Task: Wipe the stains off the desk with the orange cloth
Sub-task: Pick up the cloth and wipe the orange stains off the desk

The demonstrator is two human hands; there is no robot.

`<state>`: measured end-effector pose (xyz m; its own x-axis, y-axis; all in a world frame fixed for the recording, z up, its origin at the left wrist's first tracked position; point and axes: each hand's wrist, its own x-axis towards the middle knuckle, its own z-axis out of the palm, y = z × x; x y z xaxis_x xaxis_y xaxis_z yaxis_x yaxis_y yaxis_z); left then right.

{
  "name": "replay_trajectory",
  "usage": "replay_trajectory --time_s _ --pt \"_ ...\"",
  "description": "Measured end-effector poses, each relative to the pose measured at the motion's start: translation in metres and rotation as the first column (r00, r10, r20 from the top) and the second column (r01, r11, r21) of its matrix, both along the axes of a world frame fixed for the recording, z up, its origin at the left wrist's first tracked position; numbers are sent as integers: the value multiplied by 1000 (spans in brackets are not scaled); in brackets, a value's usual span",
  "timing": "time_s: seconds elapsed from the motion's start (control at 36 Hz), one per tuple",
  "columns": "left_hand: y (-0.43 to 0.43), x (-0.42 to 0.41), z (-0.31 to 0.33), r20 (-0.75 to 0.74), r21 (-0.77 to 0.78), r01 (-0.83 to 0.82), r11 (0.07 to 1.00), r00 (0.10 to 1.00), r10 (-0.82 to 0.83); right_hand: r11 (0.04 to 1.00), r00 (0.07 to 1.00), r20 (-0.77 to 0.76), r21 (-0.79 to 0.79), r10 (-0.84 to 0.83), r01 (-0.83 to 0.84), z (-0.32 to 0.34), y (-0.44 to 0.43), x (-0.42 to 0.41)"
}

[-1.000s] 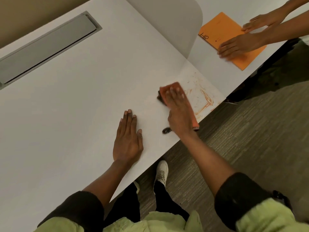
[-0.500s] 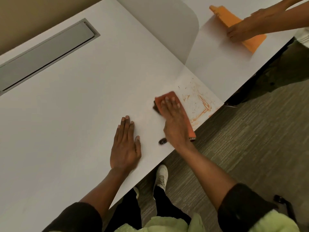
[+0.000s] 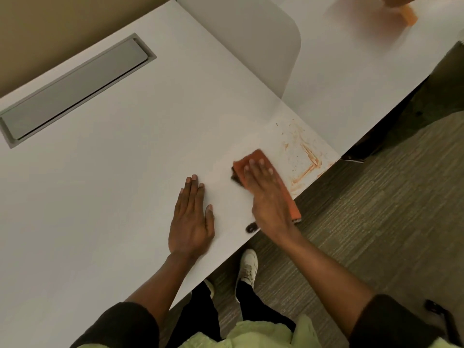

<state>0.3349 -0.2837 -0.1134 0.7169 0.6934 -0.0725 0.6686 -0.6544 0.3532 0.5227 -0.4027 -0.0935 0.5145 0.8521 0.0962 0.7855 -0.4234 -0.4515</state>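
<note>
My right hand [image 3: 268, 194] lies flat on the folded orange cloth [image 3: 256, 159] and presses it to the white desk [image 3: 125, 172] near the front edge. Most of the cloth is hidden under the palm; its far end and right edge stick out. Orange-brown stains [image 3: 306, 156] streak the desk's right corner, just right of the cloth. My left hand [image 3: 192, 219] rests palm down on the desk to the left of the cloth, fingers together, holding nothing.
A grey cable hatch [image 3: 75, 89] is set into the desk at the far left. A rounded grey divider [image 3: 251, 41] separates this desk from the neighbouring desk [image 3: 351, 71], where another person's blurred hand moves an orange cloth [image 3: 408, 13]. Carpet lies below the edge.
My right hand has slid the cloth leftward and toward me, away from the stains. The left hand stays put. The other person's cloth has moved toward the far edge of the view.
</note>
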Motion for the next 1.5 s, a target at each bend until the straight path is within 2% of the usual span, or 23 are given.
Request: replay_trajectory --time_s 0.11,0.19,0.28,0.42,0.5,0.72,0.81,1.03,1.11,1.31,1.39,1.5 --pt "0 -1 -1 14 -9 -5 1000 1000 5 995 995 25 -25 -94 94 5 33 52" --pt "0 -1 -2 22 -6 -7 1000 1000 8 987 987 42 -19 -156 157 5 51 62" --pt "1 -1 -1 13 -7 -4 1000 1000 4 989 989 31 4 -148 148 3 47 38" --pt "-3 -1 -2 16 -5 -14 1000 1000 15 1000 1000 -9 23 -11 11 -5 -7 -36" --pt "-2 -1 1 10 -17 -9 1000 1000 9 1000 1000 -14 5 -13 13 -7 -23 -46" --pt "1 -2 -2 20 -22 8 1000 1000 -8 968 968 26 -27 -251 251 6 42 52" --pt "2 -3 -5 31 -35 18 999 999 -17 952 952 48 -39 -301 303 4 57 53" --pt "3 -5 -8 58 -46 11 999 998 -8 988 988 2 19 -154 154 -5 3 -45" --pt "3 -4 -6 50 -48 17 999 999 -14 988 989 -7 50 -148 148 -4 -5 -37" --pt "3 -5 -2 27 -63 26 998 999 -24 948 948 -31 -16 -318 318 5 45 40" --pt "4 -5 -4 28 -59 30 998 999 -28 935 935 -6 -8 -355 355 3 55 31" --pt "3 -6 -7 47 -58 30 998 999 -27 964 964 -71 62 -255 260 2 41 -20"
